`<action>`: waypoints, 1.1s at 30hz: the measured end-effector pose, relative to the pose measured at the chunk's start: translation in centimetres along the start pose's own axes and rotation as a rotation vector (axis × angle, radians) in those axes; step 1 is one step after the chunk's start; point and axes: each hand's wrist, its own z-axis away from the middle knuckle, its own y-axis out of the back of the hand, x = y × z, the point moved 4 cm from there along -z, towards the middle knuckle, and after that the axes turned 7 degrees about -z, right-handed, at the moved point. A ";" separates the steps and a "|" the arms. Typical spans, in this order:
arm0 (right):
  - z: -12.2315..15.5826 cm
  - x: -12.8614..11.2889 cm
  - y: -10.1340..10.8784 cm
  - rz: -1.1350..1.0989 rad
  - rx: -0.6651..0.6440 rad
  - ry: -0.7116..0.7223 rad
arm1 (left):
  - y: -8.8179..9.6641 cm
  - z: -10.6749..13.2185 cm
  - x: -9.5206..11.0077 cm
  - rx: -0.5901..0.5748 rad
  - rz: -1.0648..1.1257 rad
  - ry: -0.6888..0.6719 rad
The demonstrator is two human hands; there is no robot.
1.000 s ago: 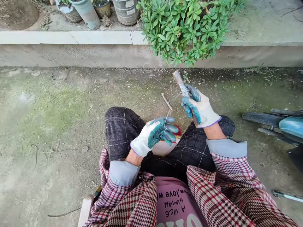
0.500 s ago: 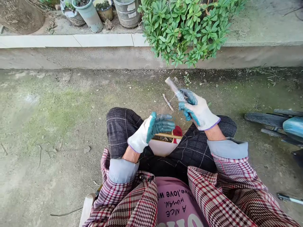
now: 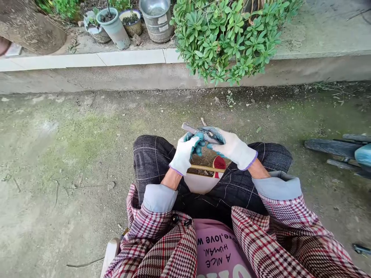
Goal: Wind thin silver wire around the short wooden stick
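A short wooden stick (image 3: 189, 127) with thin metal wire (image 3: 206, 135) wound round its middle lies across both hands above my knees. My right hand (image 3: 235, 148), in a white glove with a teal coated palm, is closed round the stick's right part. My left hand (image 3: 185, 150), gloved alike, has its fingers curled in at the stick just left of the windings. Its fingertips are partly hidden, and whether they also pinch the wire I cannot tell. Behind the hands, a second piece of stick (image 3: 203, 121) on the ground is mostly covered.
Between my knees are a yellowish bar (image 3: 203, 168) and a red shoe (image 3: 219, 163). A low ledge (image 3: 127, 58) with plant pots (image 3: 116, 29) and a leafy bush (image 3: 226, 42) runs ahead. A blue wheeled object (image 3: 362, 154) stands at the right.
My left hand has gone from spread fingers to curled ones at the stick. My right hand has brought the stick down and left, tilting it nearer to level. The view has shifted slightly.
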 end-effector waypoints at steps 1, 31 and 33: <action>0.1 0.0 0.1 0.052 0.014 -0.020 | 0.3 -0.3 -0.2 0.032 0.016 0.002; 2.8 0.1 -2.1 -0.694 -0.335 -0.435 | 2.4 2.3 -1.9 -0.165 0.074 0.049; 3.7 -0.5 -2.6 -0.755 -0.389 -0.426 | 2.8 2.3 -2.1 -0.161 0.016 0.037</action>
